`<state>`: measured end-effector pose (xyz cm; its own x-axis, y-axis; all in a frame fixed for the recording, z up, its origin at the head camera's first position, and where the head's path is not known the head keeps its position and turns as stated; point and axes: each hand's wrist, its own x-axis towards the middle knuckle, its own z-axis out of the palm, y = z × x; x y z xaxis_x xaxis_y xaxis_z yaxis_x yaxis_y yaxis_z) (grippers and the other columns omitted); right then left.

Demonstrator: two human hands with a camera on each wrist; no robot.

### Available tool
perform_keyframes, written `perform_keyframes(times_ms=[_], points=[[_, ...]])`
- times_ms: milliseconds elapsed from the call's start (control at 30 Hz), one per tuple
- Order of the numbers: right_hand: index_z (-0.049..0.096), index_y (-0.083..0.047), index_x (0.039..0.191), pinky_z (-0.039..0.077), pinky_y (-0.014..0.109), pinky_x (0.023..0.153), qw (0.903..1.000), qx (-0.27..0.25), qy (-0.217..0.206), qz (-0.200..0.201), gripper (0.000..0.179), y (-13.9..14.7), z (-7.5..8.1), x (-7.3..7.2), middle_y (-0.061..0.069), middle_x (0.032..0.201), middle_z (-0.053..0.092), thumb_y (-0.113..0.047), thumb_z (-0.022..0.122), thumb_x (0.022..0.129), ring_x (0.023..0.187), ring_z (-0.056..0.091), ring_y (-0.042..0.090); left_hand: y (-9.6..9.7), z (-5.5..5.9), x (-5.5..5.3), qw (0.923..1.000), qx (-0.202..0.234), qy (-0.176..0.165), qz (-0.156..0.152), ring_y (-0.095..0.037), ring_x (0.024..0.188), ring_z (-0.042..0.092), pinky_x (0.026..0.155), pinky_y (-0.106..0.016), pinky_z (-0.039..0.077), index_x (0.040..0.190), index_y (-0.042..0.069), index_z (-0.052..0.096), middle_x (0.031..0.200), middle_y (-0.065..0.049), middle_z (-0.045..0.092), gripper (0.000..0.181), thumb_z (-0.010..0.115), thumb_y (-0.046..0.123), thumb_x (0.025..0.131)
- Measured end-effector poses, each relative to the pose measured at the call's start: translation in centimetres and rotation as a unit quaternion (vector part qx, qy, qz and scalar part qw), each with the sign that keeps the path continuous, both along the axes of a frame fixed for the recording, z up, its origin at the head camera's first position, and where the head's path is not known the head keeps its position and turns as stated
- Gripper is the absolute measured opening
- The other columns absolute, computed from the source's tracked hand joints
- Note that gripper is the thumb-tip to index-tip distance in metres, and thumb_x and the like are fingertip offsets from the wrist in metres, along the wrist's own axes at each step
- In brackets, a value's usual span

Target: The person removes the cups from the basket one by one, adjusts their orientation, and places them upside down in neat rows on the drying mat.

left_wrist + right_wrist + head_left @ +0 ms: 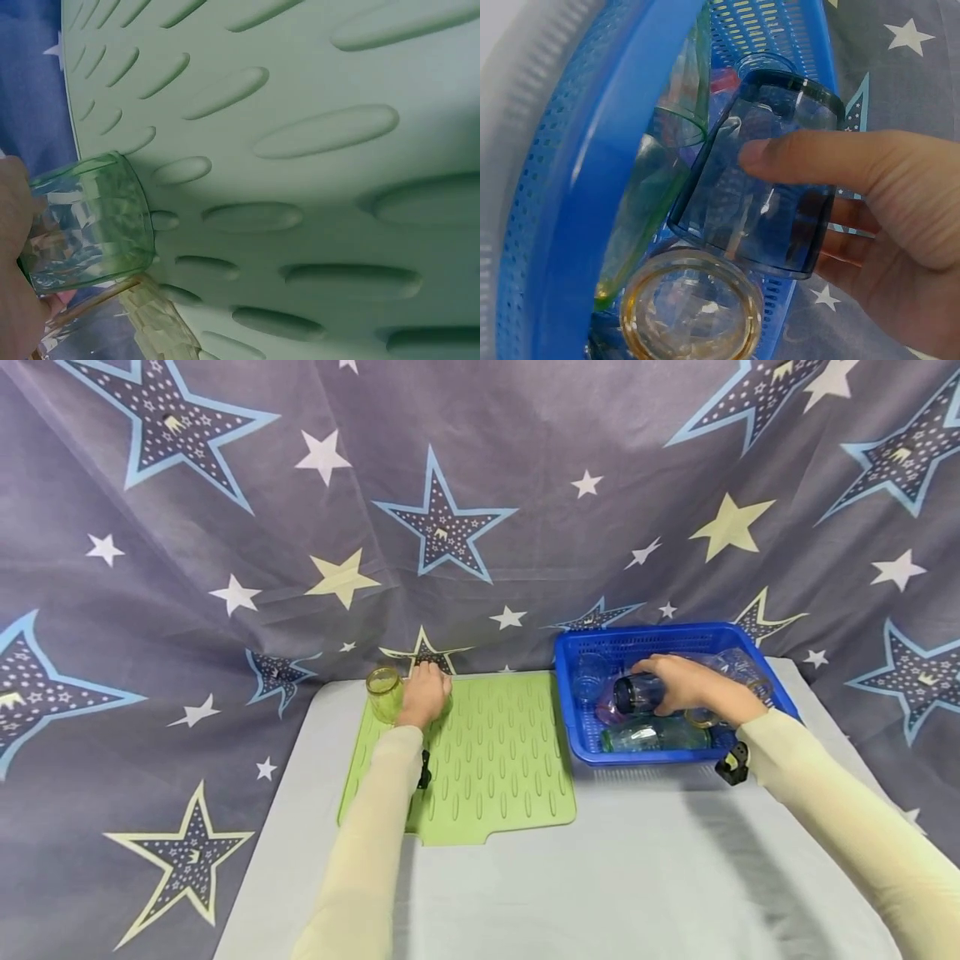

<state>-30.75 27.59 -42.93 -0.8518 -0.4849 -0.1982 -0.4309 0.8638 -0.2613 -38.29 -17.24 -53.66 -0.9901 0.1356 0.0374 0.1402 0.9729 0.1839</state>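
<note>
My left hand (425, 695) grips a green faceted glass (97, 225) by one end, and the glass's other end is right at the green ridged mat (495, 760). Beside it on the mat's back left corner stands a yellow glass (385, 700), its rim amber. Over on the right, my right hand (686, 683) holds a dark blue glass (769, 195), thumb on the near side and fingers behind. That glass is tilted above the other glassware inside the blue basket (652, 760).
A green glass (633, 737) lies along the basket's front side. An amber-rimmed clear glass (694, 311) sits below the dark blue one. More clear glasses (735, 667) fill the basket's back right. A star-patterned cloth (465, 610) hangs close behind the white table (600, 877).
</note>
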Motion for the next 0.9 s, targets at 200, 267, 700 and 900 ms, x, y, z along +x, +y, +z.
perform_keyframes(times_ms=[200,267,700,900], points=[[0.054,0.003,0.142,0.05,0.064,0.097,0.9997,-0.018,0.015,-0.006,0.077,0.1,-0.1,0.2,0.036,0.146,0.048,-0.005,0.087,0.073,0.132,0.047,0.057,-0.1,0.5,0.3,0.9999,0.0,0.005,0.013,-0.038,0.117,0.049,0.099,-0.057,0.047,0.115,0.0,0.049,0.121,-0.021,0.05,0.03,0.039,0.028,0.108],[0.054,0.003,0.142,0.051,0.064,0.096,0.9994,-0.024,0.02,-0.012,0.077,0.4,-0.2,0.3,0.035,0.145,0.05,-0.006,0.088,0.073,0.131,0.048,0.056,-0.1,0.5,0.3,0.9999,-0.003,0.009,0.006,-0.038,0.114,0.05,0.096,-0.057,0.048,0.114,0.0,0.049,0.119,-0.021,0.051,0.03,0.04,0.027,0.107],[0.055,0.005,0.139,0.047,0.066,0.101,0.9877,-0.138,0.056,-0.048,0.076,3.3,-0.8,1.6,0.029,0.138,0.059,-0.012,0.089,0.074,0.128,0.054,0.05,0.4,-0.4,0.0,1.0,0.0,0.007,0.006,-0.037,0.115,0.05,0.098,-0.053,0.049,0.115,0.002,0.051,0.12,-0.019,0.052,0.03,0.04,0.029,0.108],[0.053,0.005,0.141,0.045,0.064,0.105,0.9717,-0.217,0.034,-0.087,0.077,4.2,-0.6,2.5,0.03,0.141,0.056,-0.017,0.089,0.077,0.129,0.053,0.049,0.4,-0.1,0.1,0.9999,-0.004,0.014,0.006,-0.037,0.115,0.051,0.097,-0.053,0.049,0.115,0.001,0.051,0.12,-0.02,0.052,0.03,0.041,0.029,0.108]])
